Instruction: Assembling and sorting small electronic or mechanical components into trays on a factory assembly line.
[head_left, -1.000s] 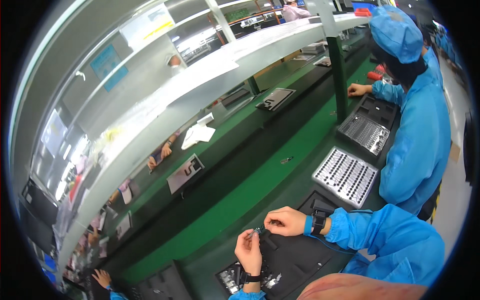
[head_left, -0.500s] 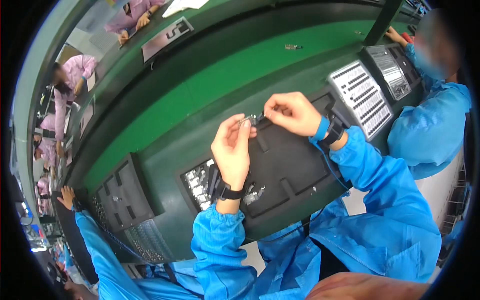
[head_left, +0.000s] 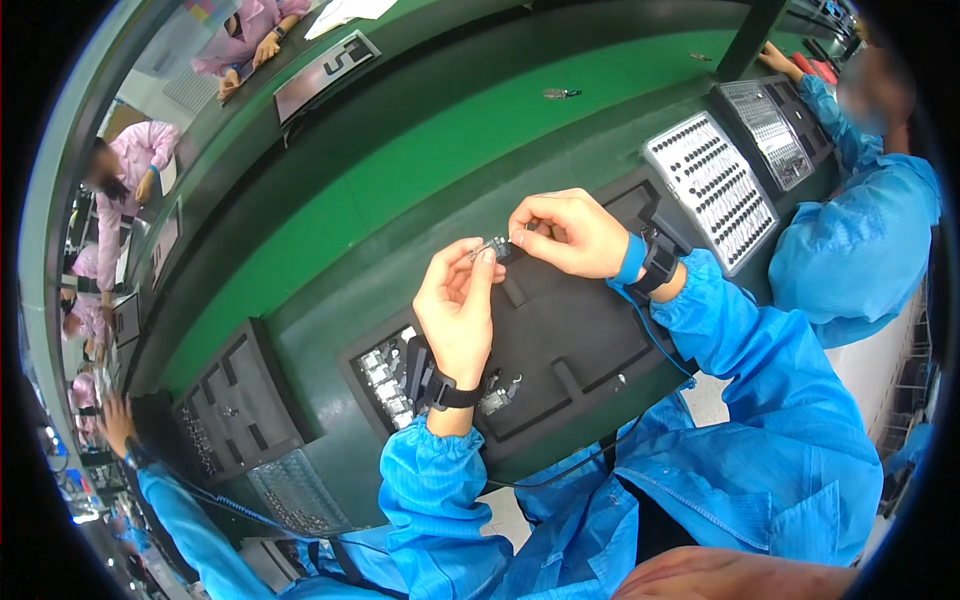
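Since a second ago the view has swung down, bringing the left hand (head_left: 458, 307) and right hand (head_left: 574, 236) to mid-picture over a black foam tray (head_left: 532, 325). A dark green bench (head_left: 325, 335) runs beneath. That tray has silvery parts (head_left: 385, 382) packed in its left compartment, and a few loose pieces (head_left: 500, 397) lie right of the left hand's wrist. Further left, a second black tray (head_left: 254, 347) is cut into recesses, tiny bits (head_left: 200, 440) gathered along its left side. At the right, a pale plastic tray (head_left: 693, 210) carries rows of black-ended pieces (head_left: 712, 190). The left hand pinches a small metallic part (head_left: 496, 246) above the foam tray; the right hand's thumb and forefinger close together just beside its right end, whatever they grip too small to tell.
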